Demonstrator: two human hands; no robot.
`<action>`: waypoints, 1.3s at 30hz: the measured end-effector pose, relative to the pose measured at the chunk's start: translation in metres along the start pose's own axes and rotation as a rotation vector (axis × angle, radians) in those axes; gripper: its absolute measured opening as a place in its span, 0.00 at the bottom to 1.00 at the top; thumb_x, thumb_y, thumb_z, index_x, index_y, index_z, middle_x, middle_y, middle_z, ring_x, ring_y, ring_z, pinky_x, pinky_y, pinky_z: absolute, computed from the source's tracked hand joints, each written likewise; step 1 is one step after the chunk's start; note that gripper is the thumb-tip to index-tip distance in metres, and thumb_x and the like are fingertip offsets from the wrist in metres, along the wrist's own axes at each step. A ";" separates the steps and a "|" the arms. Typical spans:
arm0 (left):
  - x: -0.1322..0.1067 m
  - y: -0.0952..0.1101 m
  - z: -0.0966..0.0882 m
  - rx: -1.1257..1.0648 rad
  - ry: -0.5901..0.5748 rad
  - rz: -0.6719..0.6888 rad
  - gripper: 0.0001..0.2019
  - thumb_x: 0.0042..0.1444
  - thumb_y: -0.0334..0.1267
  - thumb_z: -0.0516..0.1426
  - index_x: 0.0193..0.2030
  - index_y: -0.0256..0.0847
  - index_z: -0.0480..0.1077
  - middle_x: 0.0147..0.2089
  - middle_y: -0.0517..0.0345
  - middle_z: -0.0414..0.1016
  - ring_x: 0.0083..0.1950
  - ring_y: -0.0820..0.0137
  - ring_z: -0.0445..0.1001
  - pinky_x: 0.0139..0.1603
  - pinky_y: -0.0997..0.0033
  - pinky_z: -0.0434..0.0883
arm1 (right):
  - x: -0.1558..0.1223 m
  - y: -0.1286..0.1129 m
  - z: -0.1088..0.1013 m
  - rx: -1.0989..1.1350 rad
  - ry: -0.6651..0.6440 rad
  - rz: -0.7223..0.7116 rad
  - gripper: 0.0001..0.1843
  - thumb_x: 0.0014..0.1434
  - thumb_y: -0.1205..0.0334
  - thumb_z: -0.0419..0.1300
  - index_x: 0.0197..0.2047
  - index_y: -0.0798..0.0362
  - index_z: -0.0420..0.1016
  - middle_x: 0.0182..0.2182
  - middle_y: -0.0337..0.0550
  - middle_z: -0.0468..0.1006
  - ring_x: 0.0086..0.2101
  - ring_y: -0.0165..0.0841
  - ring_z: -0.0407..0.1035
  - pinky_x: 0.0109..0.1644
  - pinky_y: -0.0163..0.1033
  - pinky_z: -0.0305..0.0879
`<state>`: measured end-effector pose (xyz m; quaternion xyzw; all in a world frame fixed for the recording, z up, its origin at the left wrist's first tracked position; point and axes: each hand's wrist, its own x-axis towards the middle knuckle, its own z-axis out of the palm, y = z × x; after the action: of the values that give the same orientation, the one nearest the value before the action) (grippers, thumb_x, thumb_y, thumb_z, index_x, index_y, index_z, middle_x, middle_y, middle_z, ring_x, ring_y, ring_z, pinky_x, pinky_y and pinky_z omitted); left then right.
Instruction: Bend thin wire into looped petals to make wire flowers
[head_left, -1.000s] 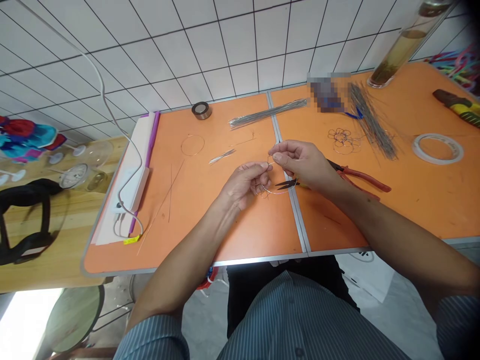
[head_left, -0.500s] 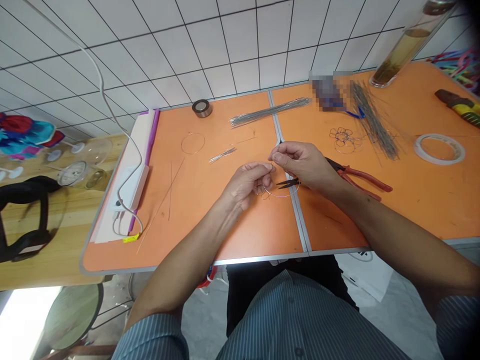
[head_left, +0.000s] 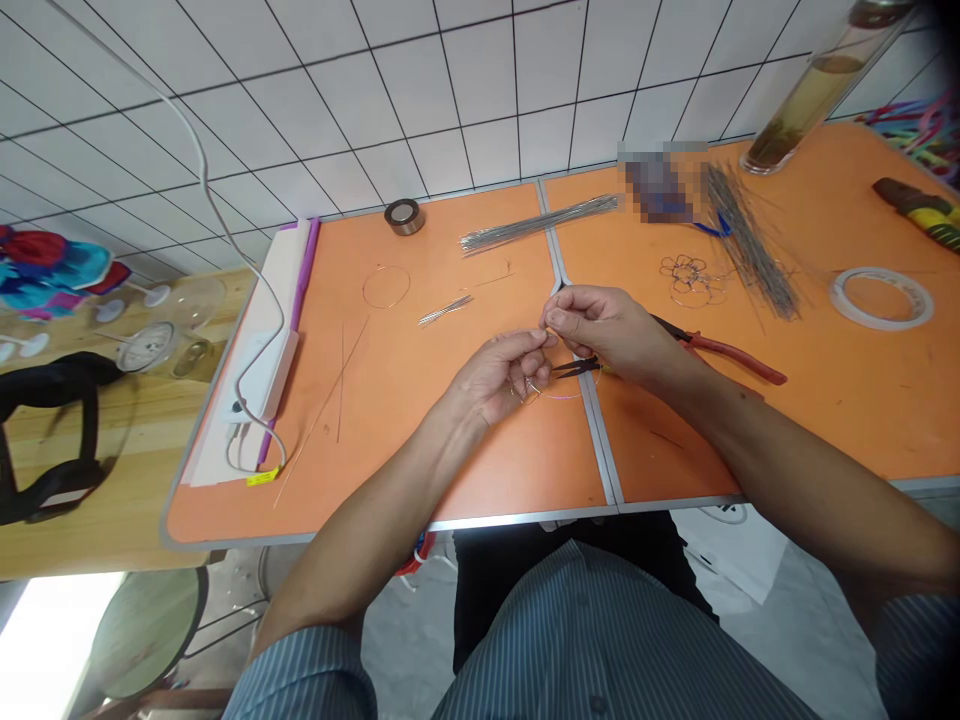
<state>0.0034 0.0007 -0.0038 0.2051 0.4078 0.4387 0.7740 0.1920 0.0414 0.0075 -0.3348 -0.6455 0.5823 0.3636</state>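
Note:
Over the middle of the orange table [head_left: 487, 470], my left hand [head_left: 502, 372] pinches a thin bent wire [head_left: 561, 397]. Small loops of the wire show below its fingers, and an arc of it runs to the right. My right hand [head_left: 596, 322] is closed at the same wire, its fingertips meeting those of the left. What lies exactly between the fingertips is too small to make out. Black-tipped pliers [head_left: 577, 368] lie just under my right hand. Partly behind my right forearm rest red-handled pliers [head_left: 739, 357].
Wire bundles [head_left: 540, 225] [head_left: 750, 240], short wire pieces [head_left: 445, 310] and a wire flower shape [head_left: 686, 278] lie around the hands. A dark tape roll [head_left: 404, 216], white tape ring [head_left: 881, 298], bottle of liquid [head_left: 806, 105] and white power strip [head_left: 262, 375] are farther out.
Both hands stay together on the wire. The left hand has shifted slightly right and the right hand slightly down; the wire loops have moved a little with them.

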 end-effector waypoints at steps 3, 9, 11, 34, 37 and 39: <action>-0.001 0.001 0.001 -0.007 0.013 -0.007 0.08 0.64 0.34 0.67 0.34 0.33 0.80 0.17 0.67 0.61 0.22 0.76 0.67 0.29 0.78 0.70 | 0.000 0.002 -0.001 0.026 -0.029 -0.007 0.14 0.72 0.49 0.69 0.39 0.51 0.81 0.28 0.35 0.72 0.28 0.28 0.62 0.31 0.36 0.58; -0.003 0.003 0.003 0.010 0.030 0.006 0.07 0.61 0.33 0.68 0.32 0.34 0.79 0.17 0.67 0.61 0.22 0.76 0.66 0.29 0.78 0.69 | -0.001 0.001 -0.004 0.054 -0.055 0.018 0.14 0.72 0.49 0.70 0.39 0.50 0.82 0.32 0.37 0.77 0.30 0.28 0.66 0.36 0.36 0.63; -0.003 0.003 0.003 0.021 0.035 0.013 0.07 0.59 0.34 0.69 0.32 0.34 0.78 0.18 0.68 0.61 0.23 0.77 0.66 0.29 0.78 0.68 | -0.001 0.000 -0.004 0.054 -0.052 0.027 0.15 0.71 0.48 0.71 0.39 0.50 0.83 0.32 0.37 0.77 0.30 0.29 0.67 0.35 0.37 0.64; -0.009 0.009 0.000 0.144 0.038 0.220 0.09 0.52 0.37 0.70 0.27 0.39 0.76 0.18 0.66 0.64 0.24 0.75 0.72 0.30 0.76 0.67 | 0.005 0.001 -0.002 -0.095 0.062 -0.093 0.18 0.61 0.52 0.78 0.51 0.48 0.87 0.41 0.42 0.85 0.41 0.36 0.78 0.48 0.42 0.75; -0.010 0.009 0.002 0.195 0.057 0.258 0.09 0.53 0.39 0.71 0.29 0.39 0.78 0.19 0.64 0.67 0.26 0.74 0.73 0.32 0.75 0.67 | 0.003 -0.001 0.000 -0.185 0.091 -0.179 0.16 0.65 0.45 0.75 0.45 0.48 0.87 0.43 0.45 0.87 0.43 0.39 0.78 0.50 0.45 0.75; -0.010 0.008 0.003 0.233 0.072 0.292 0.09 0.54 0.40 0.71 0.30 0.39 0.78 0.20 0.63 0.68 0.26 0.74 0.73 0.31 0.74 0.66 | 0.002 -0.002 0.000 -0.280 0.097 -0.237 0.17 0.67 0.43 0.73 0.44 0.48 0.88 0.42 0.46 0.87 0.41 0.40 0.78 0.47 0.45 0.74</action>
<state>-0.0013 -0.0036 0.0083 0.3345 0.4492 0.5035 0.6580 0.1912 0.0429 0.0098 -0.3314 -0.7370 0.4228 0.4102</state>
